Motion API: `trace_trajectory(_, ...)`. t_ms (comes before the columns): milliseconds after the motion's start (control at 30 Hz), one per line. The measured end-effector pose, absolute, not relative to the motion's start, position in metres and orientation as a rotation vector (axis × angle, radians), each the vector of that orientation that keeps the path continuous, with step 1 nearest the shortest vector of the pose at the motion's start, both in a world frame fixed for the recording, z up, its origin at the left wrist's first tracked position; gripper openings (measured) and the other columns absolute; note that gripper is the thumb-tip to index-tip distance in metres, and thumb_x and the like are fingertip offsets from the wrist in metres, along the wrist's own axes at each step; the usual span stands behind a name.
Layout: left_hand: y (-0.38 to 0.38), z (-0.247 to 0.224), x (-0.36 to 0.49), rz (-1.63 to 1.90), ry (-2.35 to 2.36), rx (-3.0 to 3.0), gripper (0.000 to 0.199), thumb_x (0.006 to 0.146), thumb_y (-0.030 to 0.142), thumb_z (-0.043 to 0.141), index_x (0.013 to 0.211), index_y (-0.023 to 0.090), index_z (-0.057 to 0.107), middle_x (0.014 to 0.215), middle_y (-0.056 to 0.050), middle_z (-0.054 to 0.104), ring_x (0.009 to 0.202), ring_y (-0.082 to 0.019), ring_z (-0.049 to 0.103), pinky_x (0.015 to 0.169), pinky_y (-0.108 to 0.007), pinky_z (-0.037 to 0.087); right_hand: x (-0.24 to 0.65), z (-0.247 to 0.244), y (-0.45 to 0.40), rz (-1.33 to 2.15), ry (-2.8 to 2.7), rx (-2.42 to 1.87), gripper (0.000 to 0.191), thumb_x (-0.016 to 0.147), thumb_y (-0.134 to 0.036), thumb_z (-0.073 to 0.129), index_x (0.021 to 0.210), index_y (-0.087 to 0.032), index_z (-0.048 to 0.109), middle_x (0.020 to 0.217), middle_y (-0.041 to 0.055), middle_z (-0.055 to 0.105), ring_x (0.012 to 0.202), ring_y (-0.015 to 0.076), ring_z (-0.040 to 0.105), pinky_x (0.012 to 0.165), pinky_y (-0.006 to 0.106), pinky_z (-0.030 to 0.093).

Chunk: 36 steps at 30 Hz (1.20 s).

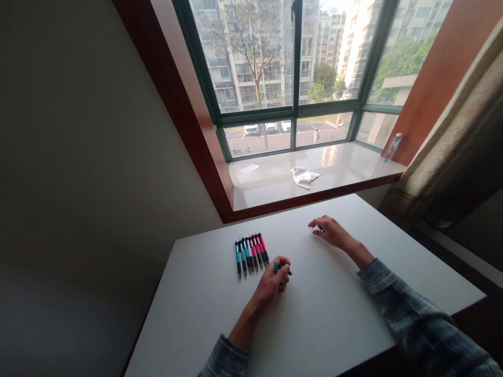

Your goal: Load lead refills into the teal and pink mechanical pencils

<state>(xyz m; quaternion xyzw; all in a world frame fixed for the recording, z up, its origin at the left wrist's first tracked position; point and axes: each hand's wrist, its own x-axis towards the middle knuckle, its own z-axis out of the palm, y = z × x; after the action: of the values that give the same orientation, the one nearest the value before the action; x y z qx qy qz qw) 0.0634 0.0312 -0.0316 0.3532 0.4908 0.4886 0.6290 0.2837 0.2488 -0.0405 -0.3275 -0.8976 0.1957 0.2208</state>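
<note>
The left hand [278,275] was closed around a teal-and-black pen [276,268]. The right hand [330,231] curved over a small clear-and-dark object [316,228], its grip unclear. Beside the left hand, teal, whitish and pink-red pens [251,254] lay in a row on the white counter [314,309], below the windowsill [267,183].

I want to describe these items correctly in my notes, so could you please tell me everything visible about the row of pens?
The row of pens lies flat on the white table, side by side and close together, slightly slanted. Barrels are teal at the left end and pinkish red at the right, with paler ones between. They look like plastic, with dark grips and tips towards the person. The left hand is beside its right end; whether they touch is unclear.
</note>
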Motion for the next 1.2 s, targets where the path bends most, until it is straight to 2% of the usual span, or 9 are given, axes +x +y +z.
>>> trace_trajectory(233, 0.031, -0.028, 0.063, 1.126, 1.135, 0.791, 0.04, 0.081, 0.048, 0.076, 0.096, 0.02, 0.052, 0.07, 0.007, 0.038, 0.056, -0.007, 0.033, 0.049, -0.02, 0.019, 0.283, -0.039, 0.256, 0.546, -2.506, -0.95, 0.024, 0.089, -0.015, 0.069, 0.111, -0.023, 0.075, 0.104, 0.005, 0.078, 0.106, 0.026, 0.064, 0.093, 0.039, 0.051)
trace_trajectory(533, 0.032, -0.024, 0.067, 1.171, 1.153, 0.79, 0.045, 0.076, 0.045, 0.082, 0.095, 0.021, 0.05, 0.083, 0.005, 0.049, 0.056, -0.005, 0.035, 0.048, -0.019, 0.021, 0.284, -0.025, 0.24, 0.645, -2.435, -0.851, 0.022, 0.089, -0.023, 0.071, 0.111, -0.023, 0.075, 0.108, 0.0067, 0.078, 0.107, 0.0261, 0.067, 0.093, 0.043, 0.054)
trace_trajectory(600, 0.031, -0.023, 0.068, 1.179, 1.151, 0.789, 0.045, 0.075, 0.044, 0.083, 0.096, 0.021, 0.05, 0.083, 0.005, 0.05, 0.056, -0.004, 0.034, 0.048, -0.019, 0.021, 0.28, -0.012, 0.217, 0.731, -2.419, -0.715, 0.028, 0.086, -0.025, 0.076, 0.114, -0.025, 0.074, 0.109, 0.0059, 0.077, 0.105, 0.0244, 0.068, 0.092, 0.041, 0.055)
trace_trajectory(733, 0.029, -0.019, 0.068, 1.168, 1.167, 0.804, 0.044, 0.078, 0.044, 0.081, 0.1, 0.021, 0.051, 0.081, 0.005, 0.051, 0.056, -0.005, 0.035, 0.05, -0.02, 0.024, 0.267, 0.014, 0.16, 1.078, -2.465, -0.36, 0.052, 0.082, -0.035, 0.084, 0.13, -0.029, 0.066, 0.119, 0.0057, 0.074, 0.099, 0.021, 0.069, 0.086, 0.035, 0.058)
trace_trajectory(800, 0.028, -0.018, 0.068, 1.143, 1.162, 0.844, 0.044, 0.08, 0.044, 0.08, 0.103, 0.02, 0.051, 0.08, 0.005, 0.052, 0.057, -0.006, 0.037, 0.051, -0.021, 0.026, 0.26, 0.021, 0.138, 1.155, -2.484, -0.254, 0.057, 0.082, -0.032, 0.084, 0.135, -0.031, 0.064, 0.122, 0.0045, 0.073, 0.101, 0.0203, 0.069, 0.087, 0.034, 0.058)
trace_trajectory(1000, 0.028, -0.019, 0.062, 1.099, 1.076, 0.94, 0.043, 0.083, 0.046, 0.077, 0.105, 0.019, 0.053, 0.076, 0.005, 0.049, 0.055, -0.006, 0.035, 0.051, -0.022, 0.025, 0.247, 0.021, 0.126, 1.207, -2.441, -0.244, 0.044, 0.089, -0.023, 0.077, 0.131, -0.03, 0.067, 0.116, 0.004, 0.073, 0.094, 0.0177, 0.07, 0.083, 0.031, 0.06)
trace_trajectory(1200, 0.027, -0.022, 0.061, 1.066, 1.101, 0.963, 0.042, 0.082, 0.044, 0.079, 0.101, 0.019, 0.052, 0.073, 0.007, 0.047, 0.056, -0.007, 0.037, 0.051, -0.022, 0.029, 0.247, 0.023, 0.124, 1.189, -2.485, -0.183, 0.048, 0.089, -0.022, 0.077, 0.135, -0.031, 0.064, 0.126, 0.0054, 0.07, 0.098, 0.0177, 0.071, 0.084, 0.03, 0.06)
